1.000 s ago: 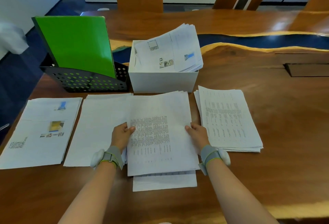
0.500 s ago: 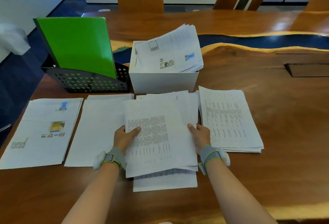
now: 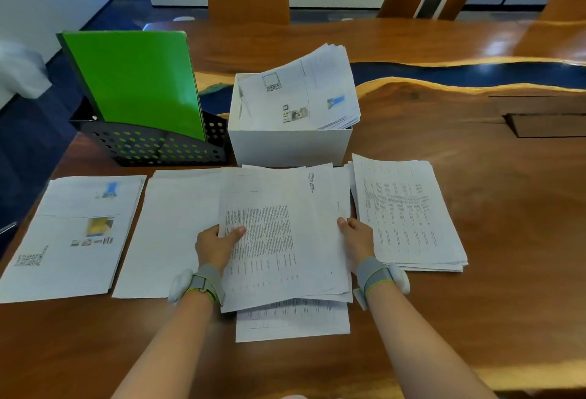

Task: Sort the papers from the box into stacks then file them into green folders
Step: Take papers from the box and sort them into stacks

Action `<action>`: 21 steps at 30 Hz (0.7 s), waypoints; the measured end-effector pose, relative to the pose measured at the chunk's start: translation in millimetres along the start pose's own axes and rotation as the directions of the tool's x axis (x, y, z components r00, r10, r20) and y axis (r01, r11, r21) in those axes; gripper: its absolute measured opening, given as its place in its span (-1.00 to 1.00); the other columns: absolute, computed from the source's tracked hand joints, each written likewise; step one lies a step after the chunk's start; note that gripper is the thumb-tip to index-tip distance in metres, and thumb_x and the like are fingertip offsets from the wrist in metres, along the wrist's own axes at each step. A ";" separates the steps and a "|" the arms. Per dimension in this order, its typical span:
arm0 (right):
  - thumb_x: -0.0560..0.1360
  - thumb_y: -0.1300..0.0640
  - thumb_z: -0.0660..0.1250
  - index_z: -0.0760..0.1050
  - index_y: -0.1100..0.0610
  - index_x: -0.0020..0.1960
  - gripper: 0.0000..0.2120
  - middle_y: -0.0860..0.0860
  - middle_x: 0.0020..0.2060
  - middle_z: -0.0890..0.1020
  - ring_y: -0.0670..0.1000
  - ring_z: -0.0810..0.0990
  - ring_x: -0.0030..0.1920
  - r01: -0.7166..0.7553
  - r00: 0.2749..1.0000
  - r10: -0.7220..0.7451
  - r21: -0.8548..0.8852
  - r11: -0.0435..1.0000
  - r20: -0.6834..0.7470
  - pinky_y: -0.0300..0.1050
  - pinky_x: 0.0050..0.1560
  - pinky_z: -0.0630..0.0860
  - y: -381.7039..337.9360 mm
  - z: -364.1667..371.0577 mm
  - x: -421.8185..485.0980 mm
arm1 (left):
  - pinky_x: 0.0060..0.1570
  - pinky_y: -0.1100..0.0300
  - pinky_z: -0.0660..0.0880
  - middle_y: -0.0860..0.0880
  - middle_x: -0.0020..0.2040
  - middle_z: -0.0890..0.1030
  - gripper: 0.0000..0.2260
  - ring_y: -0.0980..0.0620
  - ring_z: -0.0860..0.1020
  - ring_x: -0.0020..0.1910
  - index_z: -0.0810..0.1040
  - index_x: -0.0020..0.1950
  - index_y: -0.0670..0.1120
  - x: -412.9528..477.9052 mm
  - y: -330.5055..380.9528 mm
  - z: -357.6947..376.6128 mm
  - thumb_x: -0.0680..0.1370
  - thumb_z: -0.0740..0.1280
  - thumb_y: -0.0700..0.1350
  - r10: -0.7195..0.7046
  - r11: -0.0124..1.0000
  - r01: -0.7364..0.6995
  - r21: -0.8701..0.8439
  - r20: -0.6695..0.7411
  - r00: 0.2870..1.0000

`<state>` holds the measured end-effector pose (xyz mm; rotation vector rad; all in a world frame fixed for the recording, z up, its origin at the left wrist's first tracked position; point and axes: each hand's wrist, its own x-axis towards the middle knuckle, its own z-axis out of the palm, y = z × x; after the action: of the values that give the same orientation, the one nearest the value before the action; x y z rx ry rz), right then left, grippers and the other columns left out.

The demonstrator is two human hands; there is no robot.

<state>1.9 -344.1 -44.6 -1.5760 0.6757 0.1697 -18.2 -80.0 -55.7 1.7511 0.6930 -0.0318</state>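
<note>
I hold a batch of printed sheets (image 3: 285, 233) over the table's middle, above one sheet lying below (image 3: 291, 322). My left hand (image 3: 215, 246) grips its left edge with the thumb on top. My right hand (image 3: 356, 237) grips the right edge. Three stacks lie on the table: one with pictures (image 3: 73, 233) at the left, a plain one (image 3: 177, 227) beside it, a text one (image 3: 409, 214) at the right. The white box (image 3: 288, 145) behind holds more papers (image 3: 301, 94). Green folders (image 3: 133, 81) stand in a black perforated rack (image 3: 149, 145).
The wooden table (image 3: 507, 240) has bare surface to the right and along the near edge. A recessed slot (image 3: 545, 124) sits at the far right. A dark blue strip (image 3: 459, 72) runs across the table behind the box. Wooden chair backs stand at the far side.
The held sheets have tilted a little and slid slightly left, uncovering more pages beneath at the top right. Both hands keep their grip on the edges.
</note>
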 end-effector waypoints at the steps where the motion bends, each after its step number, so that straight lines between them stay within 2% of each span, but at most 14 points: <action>1: 0.53 0.23 0.28 0.15 0.10 -0.38 -0.60 0.06 -0.37 0.20 0.02 0.15 -0.27 0.010 1.000 -0.010 -0.022 1.000 -0.012 -0.15 -0.22 0.11 -0.5 0.1 0.6 | 0.06 0.04 0.56 -0.09 0.01 0.66 -0.68 -0.06 0.61 -0.03 0.63 0.09 -0.15 0.3 -0.1 -0.5 0.41 0.51 -0.04 0.001 1.000 -0.001 0.004 -0.006 1.000; 5: 0.52 0.26 0.27 0.16 0.13 -0.35 -0.63 0.08 -0.35 0.22 0.03 0.17 -0.26 0.029 0.999 -0.033 -0.107 0.994 -0.037 -0.16 -0.17 0.14 -1.8 -2.7 1.7 | 0.14 0.07 0.49 -0.12 0.14 0.60 -0.63 -0.04 0.55 0.04 0.54 0.23 -0.18 6.0 -0.2 -10.0 0.48 0.44 -0.07 0.017 1.000 -0.016 0.009 -0.080 0.997; 8: 0.53 0.27 0.27 0.12 0.09 -0.36 -0.59 0.07 -0.35 0.22 0.02 0.17 -0.26 0.033 0.998 -0.039 -0.125 0.992 -0.044 -0.17 -0.21 0.13 -1.0 -5.3 1.5 | 0.12 0.07 0.49 -0.17 0.15 0.60 -0.68 -0.05 0.53 0.02 0.54 0.20 -0.21 13.0 -2.0 -22.3 0.49 0.43 -0.14 0.018 1.000 -0.017 0.013 -0.110 0.994; 11: 0.53 0.25 0.27 0.15 0.11 -0.34 -0.62 0.08 -0.32 0.23 0.03 0.18 -0.24 0.015 0.999 -0.018 -0.090 0.996 -0.029 -0.17 -0.18 0.15 -0.2 -6.9 1.7 | 0.07 0.10 0.50 -0.12 0.09 0.61 -0.72 -0.04 0.55 -0.02 0.57 0.11 -0.14 14.6 -2.5 -27.9 0.43 0.49 -0.14 -0.016 0.999 0.010 -0.052 -0.111 0.994; 13: 0.54 0.23 0.28 0.27 0.15 -0.26 -0.75 0.08 -0.26 0.32 0.04 0.24 -0.21 -0.022 1.000 0.023 -0.040 0.999 0.003 -0.14 -0.12 0.23 -1.3 -6.7 -0.1 | 0.03 0.12 0.51 -0.08 0.03 0.62 -0.71 -0.04 0.58 -0.04 0.56 0.06 -0.11 13.3 -0.5 -26.2 0.39 0.53 -0.13 -0.069 0.993 0.065 -0.099 -0.044 0.997; 15: 0.54 0.23 0.29 0.38 0.18 -0.18 -0.86 0.10 -0.20 0.41 0.04 0.35 -0.15 -0.059 0.997 0.058 0.023 0.998 0.049 -0.07 -0.04 0.37 -3.2 -5.9 -2.3 | 0.05 0.07 0.54 -0.09 0.01 0.63 -0.67 -0.06 0.61 -0.02 0.57 0.10 -0.15 11.3 0.3 -21.5 0.39 0.52 -0.12 -0.137 0.975 0.151 -0.160 0.098 0.986; 18: 0.54 0.23 0.31 0.45 0.44 -0.10 -0.78 0.26 -0.22 0.46 0.04 0.40 -0.08 -0.066 0.992 0.056 0.079 0.995 0.114 0.05 0.14 0.42 -3.5 -5.1 -1.4 | 0.01 0.08 0.55 -0.11 0.02 0.64 -0.73 -0.06 0.63 -0.02 0.57 0.11 -0.15 5.8 2.4 -12.4 0.46 0.44 -0.08 -0.196 0.943 0.262 -0.205 0.294 0.936; 19: 0.53 0.23 0.32 0.45 0.43 -0.11 -0.77 0.21 -0.21 0.45 0.04 0.39 -0.07 -0.058 0.990 0.047 0.086 0.995 0.132 0.02 0.11 0.41 -4.8 -5.0 -2.3 | -0.03 0.11 0.56 -0.11 0.02 0.65 -0.76 -0.03 0.63 -0.03 0.58 0.09 -0.14 4.6 2.1 -9.1 0.47 0.43 -0.07 -0.197 0.939 0.273 -0.209 0.323 0.926; 21: 0.52 0.20 0.35 0.43 0.25 -0.14 -0.86 0.12 -0.16 0.43 0.06 0.39 -0.10 -0.051 0.986 0.035 0.093 0.994 0.163 -0.01 0.02 0.39 -7.4 -4.5 -4.7 | -0.03 0.12 0.55 -0.11 0.03 0.65 -0.78 -0.03 0.64 -0.03 0.60 0.08 -0.13 3.9 1.1 -4.4 0.47 0.43 -0.09 -0.170 0.944 0.248 -0.216 0.324 0.931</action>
<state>0.5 -347.1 -35.3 -1.4387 0.5832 0.2890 -16.0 -74.5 -54.8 1.3813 0.6268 -0.3389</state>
